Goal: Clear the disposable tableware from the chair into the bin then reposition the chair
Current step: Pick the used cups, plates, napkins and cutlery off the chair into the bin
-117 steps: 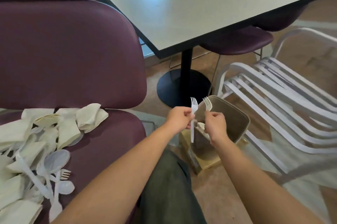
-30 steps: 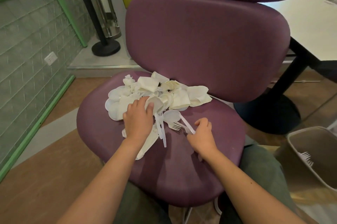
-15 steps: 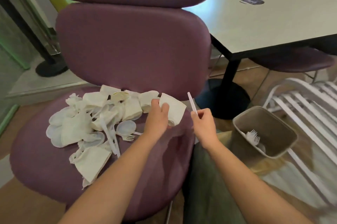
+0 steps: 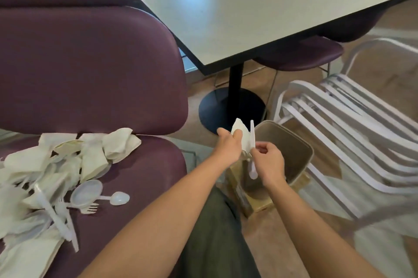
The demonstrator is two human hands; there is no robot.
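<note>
Beige bin (image 4: 300, 153) wedged between purple chair (image 4: 90, 69) left and white slatted chair (image 4: 352, 133) right, left hand (image 4: 228, 144) gripping crumpled paper cup (image 4: 241, 133) above near rim, right hand (image 4: 269, 162) pinching plastic spoon (image 4: 252, 155) over opening, tableware pile (image 4: 56, 176) left on seat.

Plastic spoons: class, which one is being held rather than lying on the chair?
The spoon pinched upright in the right hand, bowl down over the bin. The other spoon lies flat on the purple chair seat.
</note>
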